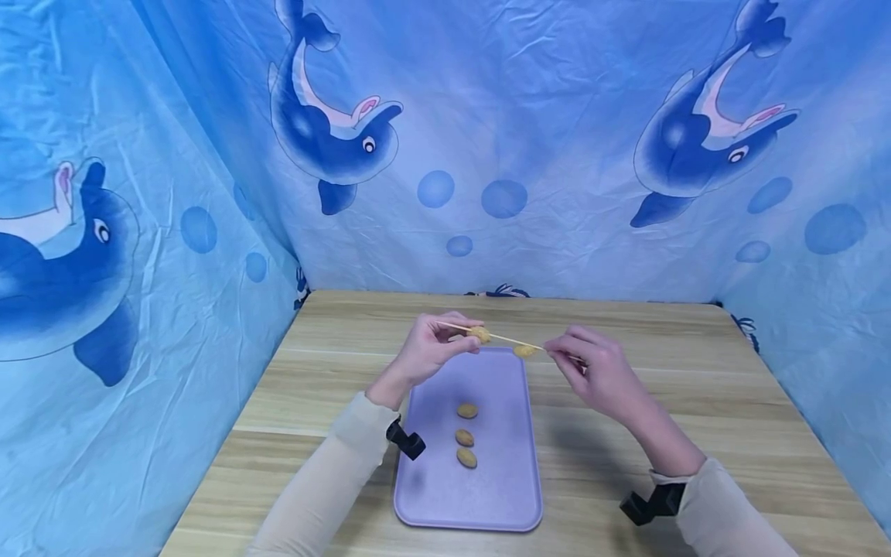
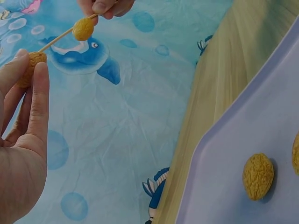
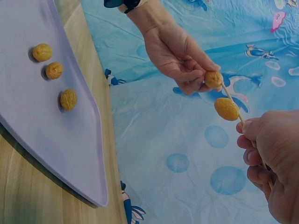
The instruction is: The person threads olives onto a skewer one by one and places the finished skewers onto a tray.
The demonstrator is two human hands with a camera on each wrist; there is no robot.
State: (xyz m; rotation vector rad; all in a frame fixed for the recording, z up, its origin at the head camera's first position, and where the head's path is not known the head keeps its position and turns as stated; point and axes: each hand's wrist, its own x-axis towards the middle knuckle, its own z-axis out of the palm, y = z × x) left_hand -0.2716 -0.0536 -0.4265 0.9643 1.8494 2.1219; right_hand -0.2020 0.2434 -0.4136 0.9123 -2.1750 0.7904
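Observation:
In the head view my left hand (image 1: 435, 344) pinches a wrinkled, yellow-brown oval fruit (image 1: 479, 334), like a candied date, between thumb and fingers. A thin wooden skewer (image 1: 506, 339) runs from that fruit to my right hand (image 1: 592, 367), whose thumb and fingers pinch it. A second wrinkled fruit (image 3: 226, 108) sits on the skewer close to the right fingertips, apart from the first. The left wrist view shows the same second fruit (image 2: 83, 29) beyond the left hand (image 2: 28, 121). Both hands hold the skewer above the far end of a purple tray (image 1: 487, 503).
Three more wrinkled fruits lie in a line on the tray, the farthest fruit (image 1: 467, 411) nearest the hands. The tray stands on a wood-grain table (image 1: 278, 433). A blue dolphin-print curtain (image 1: 557, 232) encloses the table's back and sides.

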